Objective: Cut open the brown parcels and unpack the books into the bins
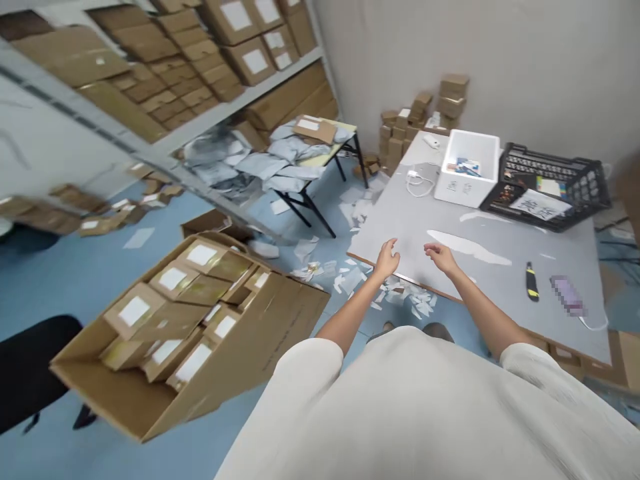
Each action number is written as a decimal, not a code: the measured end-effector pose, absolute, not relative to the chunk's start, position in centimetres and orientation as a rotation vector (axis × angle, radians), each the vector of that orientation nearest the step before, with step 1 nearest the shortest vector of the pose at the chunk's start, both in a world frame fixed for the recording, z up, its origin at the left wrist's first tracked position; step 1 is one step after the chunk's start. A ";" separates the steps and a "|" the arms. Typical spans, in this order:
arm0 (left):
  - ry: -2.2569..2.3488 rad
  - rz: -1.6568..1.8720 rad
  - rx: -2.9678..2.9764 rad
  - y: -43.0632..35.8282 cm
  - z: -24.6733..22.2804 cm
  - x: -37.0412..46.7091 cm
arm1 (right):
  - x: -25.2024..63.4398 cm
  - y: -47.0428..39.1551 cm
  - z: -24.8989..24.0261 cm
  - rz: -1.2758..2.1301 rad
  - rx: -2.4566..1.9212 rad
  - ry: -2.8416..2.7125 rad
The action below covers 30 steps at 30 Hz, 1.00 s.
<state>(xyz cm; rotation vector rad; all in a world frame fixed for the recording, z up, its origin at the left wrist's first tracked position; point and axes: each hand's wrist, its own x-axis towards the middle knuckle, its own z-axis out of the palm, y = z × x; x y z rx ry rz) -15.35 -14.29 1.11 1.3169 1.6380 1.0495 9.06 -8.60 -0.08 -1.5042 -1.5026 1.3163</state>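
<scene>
My left hand [387, 259] hovers over the near left edge of the grey table [400, 223], thumb and fingers apart and nothing in it. A short way to its right is my right hand [441, 257], its fingers loosely bent and apart, also holding nothing. Nearest to the right hand lies a long white torn patch [470, 248] on the tabletop. Farther right, a black and yellow utility knife [531, 283] rests beside a blurred-out purple phone-like object [568, 295] with a white cable.
A white bin [467, 187] and black crate [590, 193] stand at the table's back. On my left, a large open carton [280, 327] holds several labelled boxes. Paper scraps [410, 300] litter the floor. Behind are a shelf [200, 127] of cartons and a small table [345, 133] with grey parcels.
</scene>
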 end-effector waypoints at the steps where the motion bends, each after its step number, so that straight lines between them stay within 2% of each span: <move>1: 1.679 1.079 1.280 -14.9 1.1 -17.1 | 7.0 -8.1 -0.1 1.341 -1.477 -1.553; 7: 1.883 1.282 1.060 -18.6 1.2 -25.6 | -3.8 -5.5 -0.1 1.502 -1.292 -1.773; 14: 2.128 1.361 0.816 -23.4 1.3 -31.5 | -14.6 -4.3 0.1 1.670 -1.038 -2.008; 30: 2.345 1.532 0.403 -32.3 -0.6 -40.6 | -32.6 -9.0 -1.4 1.823 -0.737 -2.372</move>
